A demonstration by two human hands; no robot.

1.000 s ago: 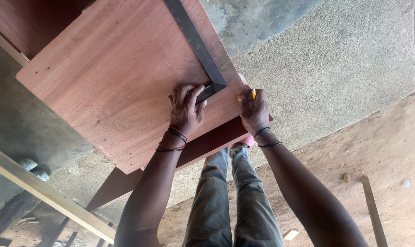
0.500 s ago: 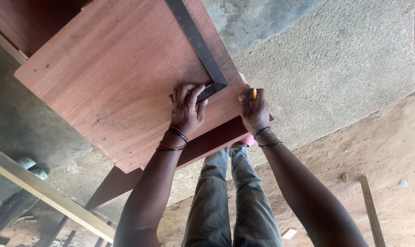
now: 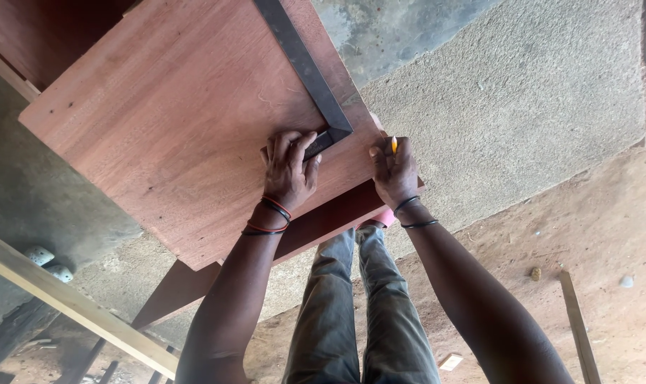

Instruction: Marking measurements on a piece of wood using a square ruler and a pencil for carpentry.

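Note:
A reddish-brown wooden board [image 3: 173, 121] lies flat in front of me. On it rests a dark metal framing square [image 3: 305, 67], its corner near the board's right edge. My left hand [image 3: 289, 171] presses down on the short arm of the square, fingers spread over it. My right hand [image 3: 394, 173] sits at the board's right edge, closed around a yellow pencil [image 3: 393, 145] whose end pokes up between the fingers. Both wrists wear thin bands.
Below the board are my legs in grey trousers [image 3: 358, 313]. A pale timber batten [image 3: 74, 306] runs along the lower left. A thin wood strip [image 3: 579, 327] lies on the dirt floor at lower right. Rough concrete [image 3: 522, 107] spreads to the right.

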